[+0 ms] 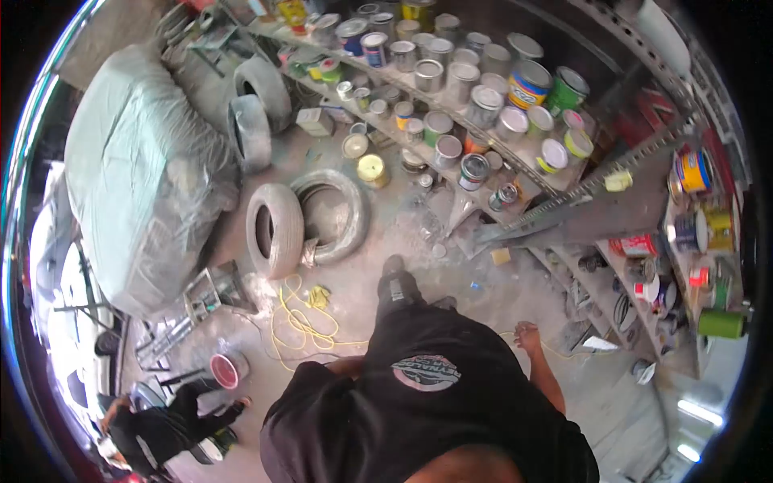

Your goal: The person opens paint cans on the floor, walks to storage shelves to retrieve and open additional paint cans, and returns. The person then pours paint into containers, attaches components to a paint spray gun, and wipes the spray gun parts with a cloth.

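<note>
My right hand (527, 336) hangs out to the right of my body, its fingers loosely bent and somewhat apart. Nothing shows in it. Beneath it is the dusty floor, where a thin yellow cord (555, 352) runs close by. On my left side only a short stretch of forearm (346, 367) appears beside my black shirt (419, 346); the left hand itself is hidden. Ahead of that arm, more of the yellow cord (294, 318) lies in loose loops next to a crumpled yellow cloth (319, 298).
Paint cans (485, 105) crowd a metal shelf (515, 161) ahead. Two tires (274, 229) lie on the floor ahead-left, near a plastic-covered vehicle (149, 169). At lower left, a person in black (165, 427) bends near a reddish bucket (229, 370). More shelves (612, 282) stand right.
</note>
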### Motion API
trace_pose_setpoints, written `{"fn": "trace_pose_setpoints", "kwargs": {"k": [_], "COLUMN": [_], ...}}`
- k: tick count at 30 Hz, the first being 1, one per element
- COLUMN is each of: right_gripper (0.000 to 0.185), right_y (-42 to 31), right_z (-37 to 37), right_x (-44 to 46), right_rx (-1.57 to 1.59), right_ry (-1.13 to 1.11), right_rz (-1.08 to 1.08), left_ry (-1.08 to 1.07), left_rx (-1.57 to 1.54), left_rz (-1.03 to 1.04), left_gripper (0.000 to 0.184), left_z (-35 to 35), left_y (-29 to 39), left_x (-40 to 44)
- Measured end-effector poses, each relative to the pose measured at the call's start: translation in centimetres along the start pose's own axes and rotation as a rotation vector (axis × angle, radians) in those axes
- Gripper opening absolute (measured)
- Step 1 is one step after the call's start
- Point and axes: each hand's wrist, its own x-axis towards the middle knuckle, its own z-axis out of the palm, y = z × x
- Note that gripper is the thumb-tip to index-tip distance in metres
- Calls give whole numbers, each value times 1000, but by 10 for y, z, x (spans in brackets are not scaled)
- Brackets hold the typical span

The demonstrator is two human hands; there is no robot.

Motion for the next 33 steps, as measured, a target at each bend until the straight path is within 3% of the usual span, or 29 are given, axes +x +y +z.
{"fn": "trace_pose_setpoints", "kwargs": {"k": [5,8,11,14,17,18,23,25,27,29,33], "right_gripper": [34,31,34,34,33,32,29,31,37,42,49], "right_y": [-77,-113,-141,-98,-127,-143,-295,-306,-393,-517,-679], "right_z": [37,86,121,154,167,174,221,256,299,334,370], "right_x": [15,6,-6,25,43,45,46,95,72,7,4], "right_rx": [-67,-76,-534,-407,-473,-515,-775,-755,-724,-582,-657], "right_ry": [-38,-116,-316,-249,-411,-335,-50,-10,-64,-239,-105], "right_rz": [-177,-156,-535,-517,-584,-590,-586,-706,-822,-791,-1247], "left_ry": [-15,-14,-23,-18,-17,-17,-24,9,60,117,145], "left_rx": [-137,-209,-263,-311,-334,-336,-254,-190,-107,-67,-179], "left_rz": [-58,-68,-89,-116,-117,-115,8,105,197,253,165], "left_gripper": [39,39,39,40,40,40,41,41,41,42,40], "left_z": [25,26,9,-20,-44,-53,-78,-80,-87,-105,-241], "left_y": [-24,-36,-55,-77,-92,-97,-114,-115,-118,-118,-99], "left_x": [-9,-6,-2,4,19,24,78,112,146,179,196]}}
